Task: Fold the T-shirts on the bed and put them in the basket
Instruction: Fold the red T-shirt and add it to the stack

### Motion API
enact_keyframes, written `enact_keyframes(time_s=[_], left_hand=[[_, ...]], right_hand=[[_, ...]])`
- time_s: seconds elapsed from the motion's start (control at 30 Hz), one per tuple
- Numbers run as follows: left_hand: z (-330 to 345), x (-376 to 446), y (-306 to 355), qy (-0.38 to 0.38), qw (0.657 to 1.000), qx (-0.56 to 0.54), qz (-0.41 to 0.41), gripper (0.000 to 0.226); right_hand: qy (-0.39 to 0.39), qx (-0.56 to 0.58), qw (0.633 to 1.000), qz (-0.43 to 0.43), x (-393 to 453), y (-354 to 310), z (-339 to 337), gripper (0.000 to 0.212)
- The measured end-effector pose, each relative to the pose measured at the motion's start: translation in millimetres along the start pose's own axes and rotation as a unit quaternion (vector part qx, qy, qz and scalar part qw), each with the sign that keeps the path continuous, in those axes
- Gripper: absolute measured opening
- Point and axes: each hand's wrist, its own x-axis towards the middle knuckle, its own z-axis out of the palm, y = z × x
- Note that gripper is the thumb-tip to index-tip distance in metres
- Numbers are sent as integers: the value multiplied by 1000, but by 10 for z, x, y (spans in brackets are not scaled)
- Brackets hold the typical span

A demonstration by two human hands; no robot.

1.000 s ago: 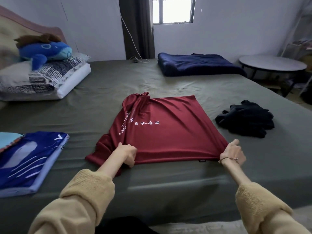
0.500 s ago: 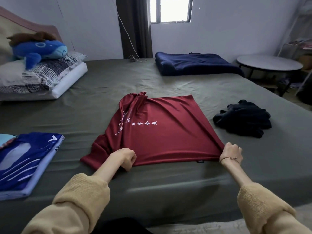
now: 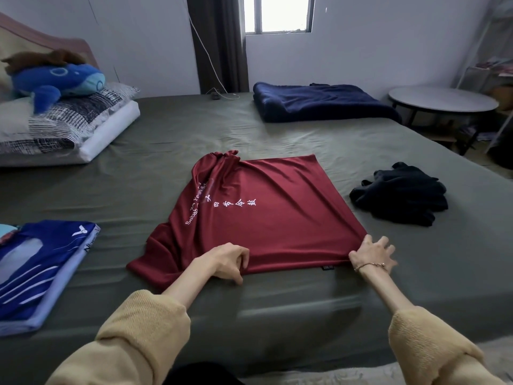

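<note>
A dark red T-shirt with white lettering lies flat on the olive bed sheet, its left side and sleeve rumpled. At the near hem, my left hand has its fingers curled and pinches the fabric. My right hand rests at the shirt's near right corner with fingers spread and slightly blurred. A folded blue T-shirt lies at the left edge. To the right of the red shirt is a crumpled black garment. No basket is in view.
Stacked pillows with a blue plush whale sit at the far left. A folded navy blanket lies at the far side of the bed. A round white table stands beyond the right edge.
My right hand has loosened its grip on the shirt's corner and its fingers have spread. My left hand stays at the near hem. The shirt lies as before.
</note>
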Motion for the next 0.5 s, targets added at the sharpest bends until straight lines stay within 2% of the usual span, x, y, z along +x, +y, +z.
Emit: enact_keyframes(time_s=[0.07, 0.17, 0.3, 0.37, 0.5], left_hand=[[30, 16, -24, 22, 1000, 0, 7, 25], [47, 13, -54, 17, 1000, -22, -2, 21], [-20, -33, -63, 7, 997, -71, -9, 16], [-48, -75, -121, 57, 992, -108, -23, 21], [-121, -213, -352, 236, 958, -112, -115, 20]], right_hand=[[-22, 12, 1000, 17, 10, 40, -1, 37], [-18, -8, 1000, 7, 7, 59, -29, 38], [46, -163, 985, -23, -83, -52, -60, 30], [70, -184, 978, -66, -101, -117, -27, 27], [8, -111, 974, -199, -182, -390, 115, 26]])
